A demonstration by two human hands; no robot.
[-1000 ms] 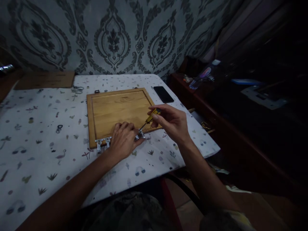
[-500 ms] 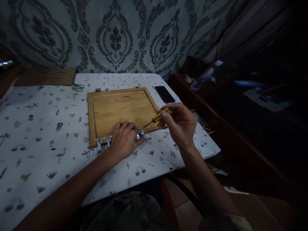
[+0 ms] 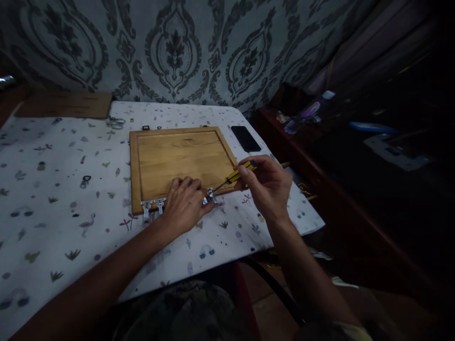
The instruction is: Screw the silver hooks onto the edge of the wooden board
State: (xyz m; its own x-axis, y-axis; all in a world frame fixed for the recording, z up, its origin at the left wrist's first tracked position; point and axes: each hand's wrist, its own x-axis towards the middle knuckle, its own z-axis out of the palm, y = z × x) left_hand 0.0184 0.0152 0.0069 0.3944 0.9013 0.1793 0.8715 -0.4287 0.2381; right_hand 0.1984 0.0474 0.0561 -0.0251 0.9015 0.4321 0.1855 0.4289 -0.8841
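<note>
A framed wooden board (image 3: 179, 158) lies flat on a patterned tablecloth. My left hand (image 3: 185, 204) presses down on its near edge, fingers curled over a metal hinge (image 3: 210, 195) at the near right corner. My right hand (image 3: 268, 184) pinches a yellow-handled screwdriver (image 3: 236, 175), whose tip points down-left at that hinge. Another metal hinge (image 3: 152, 207) sticks out of the near edge, left of my left hand.
A black phone (image 3: 245, 138) lies beyond the board's far right corner. Metal rings (image 3: 115, 122) and a small ring (image 3: 84, 181) sit on the cloth to the left. A dark wooden shelf (image 3: 320, 166) with bottles runs along the right. The table edge is close to my body.
My right hand has drawn the screwdriver handle out to the right and lowered its angle; the tip stays at the hinge. My left hand has not moved. The view shifted slightly.
</note>
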